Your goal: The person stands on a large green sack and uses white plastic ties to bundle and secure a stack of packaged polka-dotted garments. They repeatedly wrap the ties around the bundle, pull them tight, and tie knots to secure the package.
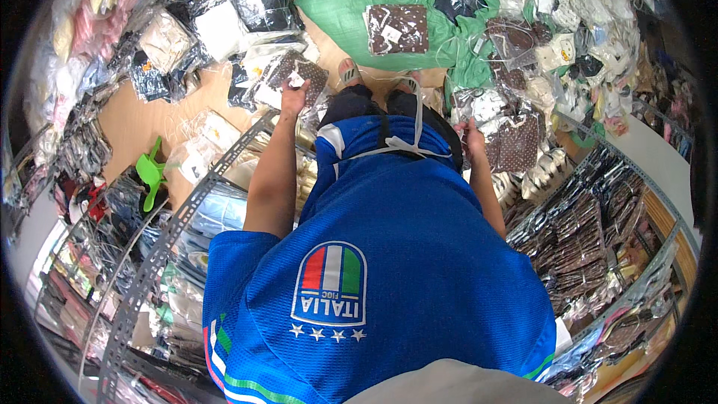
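My left hand (pixel 294 96) is closed on the near edge of a brown dotted garment in a clear plastic bag (pixel 308 73), left of my feet. On the other side, my right hand (pixel 471 137) pinches the left edge of another bagged brown dotted garment (pixel 516 144), which has a whitish, shiny part at its top left. A third bagged brown garment with a white tag (pixel 396 30) lies flat on a green plastic sheet (pixel 340 0) ahead of my feet. The fingertips of both hands are partly hidden.
Bagged clothes cover much of the wooden floor (pixel 134 123), with a dense heap (pixel 568 52) at the far right. Metal shelf rails (pixel 191 206) run close along my left side, and a stacked rack (pixel 591 232) stands at my right. A bright green plastic object (pixel 152 172) is at left.
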The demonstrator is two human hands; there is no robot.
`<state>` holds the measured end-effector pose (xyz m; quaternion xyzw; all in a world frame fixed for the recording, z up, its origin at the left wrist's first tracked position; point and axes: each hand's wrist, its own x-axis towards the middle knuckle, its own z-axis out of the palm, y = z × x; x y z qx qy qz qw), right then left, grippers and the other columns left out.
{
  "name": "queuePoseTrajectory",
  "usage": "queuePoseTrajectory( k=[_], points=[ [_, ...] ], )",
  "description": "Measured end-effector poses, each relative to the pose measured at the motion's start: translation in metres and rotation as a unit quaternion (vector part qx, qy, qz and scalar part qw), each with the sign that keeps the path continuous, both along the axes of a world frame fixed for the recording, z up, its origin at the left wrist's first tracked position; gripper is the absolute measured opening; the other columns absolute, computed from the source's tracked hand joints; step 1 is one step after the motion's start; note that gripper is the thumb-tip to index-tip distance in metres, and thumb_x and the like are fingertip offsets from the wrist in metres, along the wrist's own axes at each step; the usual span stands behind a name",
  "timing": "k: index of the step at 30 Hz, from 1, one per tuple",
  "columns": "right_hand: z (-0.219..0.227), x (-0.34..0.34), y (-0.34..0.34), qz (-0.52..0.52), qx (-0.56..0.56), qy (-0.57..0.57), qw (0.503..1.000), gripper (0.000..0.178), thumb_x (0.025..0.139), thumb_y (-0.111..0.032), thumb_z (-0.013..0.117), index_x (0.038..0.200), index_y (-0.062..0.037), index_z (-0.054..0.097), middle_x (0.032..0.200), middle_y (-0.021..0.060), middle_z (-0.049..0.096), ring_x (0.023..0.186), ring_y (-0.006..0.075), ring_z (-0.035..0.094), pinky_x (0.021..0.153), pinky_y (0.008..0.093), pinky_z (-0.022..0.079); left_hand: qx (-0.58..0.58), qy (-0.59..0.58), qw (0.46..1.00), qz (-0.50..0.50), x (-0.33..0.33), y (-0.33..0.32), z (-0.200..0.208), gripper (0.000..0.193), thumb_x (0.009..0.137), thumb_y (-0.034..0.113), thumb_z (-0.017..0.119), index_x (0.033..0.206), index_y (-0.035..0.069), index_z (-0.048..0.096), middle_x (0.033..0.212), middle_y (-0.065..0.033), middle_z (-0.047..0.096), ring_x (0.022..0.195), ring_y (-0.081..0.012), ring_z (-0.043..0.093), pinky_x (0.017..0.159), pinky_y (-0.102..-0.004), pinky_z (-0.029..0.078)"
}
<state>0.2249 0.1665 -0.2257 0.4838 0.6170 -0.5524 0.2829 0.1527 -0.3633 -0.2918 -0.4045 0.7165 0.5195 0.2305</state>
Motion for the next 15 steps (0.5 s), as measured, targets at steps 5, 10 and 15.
queuePoseTrajectory(
  k=[5, 10, 15],
  points=[
    [-0.001, -0.007, 0.009, 0.001, -0.02, 0.014, 1.0, 0.052, 0.097, -0.05, 0.042, 0.101, -0.0031, 0.063, 0.084, 0.0066, 0.068, 0.065, 0.0149, 0.064, 0.049, 0.0258, 0.049, -0.177, 0.068, 0.979, -0.08, 0.041, -0.021, -0.039, 0.055, 0.085, 0.05, 0.062, 0.098, -0.004, 0.066, 0.09, -0.0165, 0.069, 0.076, -0.0216, 0.066, 0.073, -0.0329, 0.05],
    [-0.005, -0.004, 0.025, -0.021, -0.012, 0.033, 0.999, 0.023, 0.091, -0.023, 0.055, 0.093, -0.0018, 0.065, 0.084, 0.0069, 0.067, 0.064, 0.0161, 0.064, 0.051, 0.0258, 0.053, 0.009, -0.042, 0.999, -0.005, 0.031, 0.026, 0.015, 0.064, 0.087, 0.062, 0.05, 0.102, 0.002, 0.068, 0.093, -0.0105, 0.069, 0.081, -0.0184, 0.065, 0.066, -0.0298, 0.05],
    [-0.037, -0.004, 0.069, -0.013, 0.004, 0.055, 0.998, 0.031, 0.093, -0.031, 0.058, 0.088, -0.0029, 0.068, 0.075, 0.0066, 0.068, 0.059, 0.0154, 0.063, 0.05, 0.0275, 0.052, 0.092, -0.061, 0.991, 0.074, 0.026, 0.059, 0.029, 0.092, 0.083, 0.081, 0.019, 0.107, 0.005, 0.065, 0.104, -0.0094, 0.065, 0.092, -0.0218, 0.062, 0.071, -0.0348, 0.049]
  ],
)
